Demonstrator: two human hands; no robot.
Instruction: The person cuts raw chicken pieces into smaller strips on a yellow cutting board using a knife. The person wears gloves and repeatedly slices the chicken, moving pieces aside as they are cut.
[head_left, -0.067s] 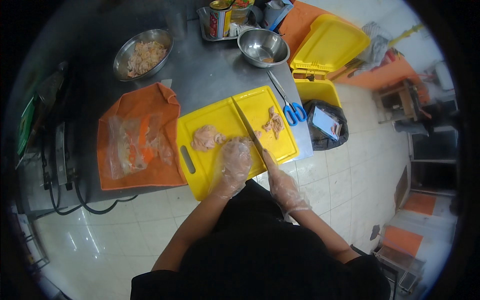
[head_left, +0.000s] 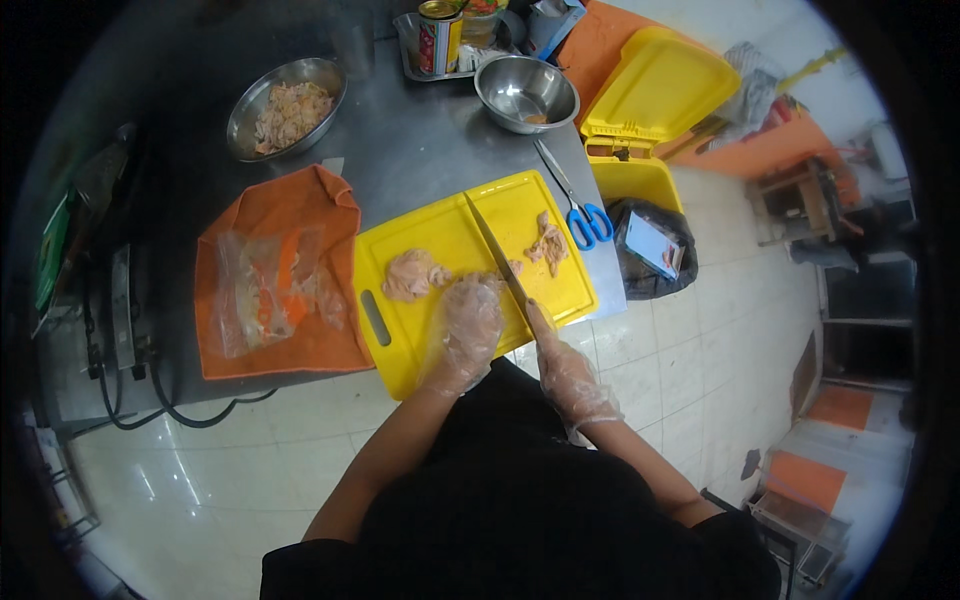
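1. Head view — I'm looking down on the yellow cutting board point(head_left: 470, 275). My left hand point(head_left: 466, 325), in a thin clear glove, lies curled over a piece of raw chicken point(head_left: 492, 283) at the board's near edge, pinning it down.
2. My right hand point(head_left: 568, 378) is closed around the handle of the knife point(head_left: 497, 252), whose blade runs across the board's middle.
3. That meat looks soft, wet, slippery — I'd press it from above, fingertips tucked, rather than pinch it.
4. Another chicken lump point(head_left: 413, 274) lies on the board's left half, shreds point(head_left: 549, 243) on its right, blue-handled scissors point(head_left: 580, 208) just past its right edge.
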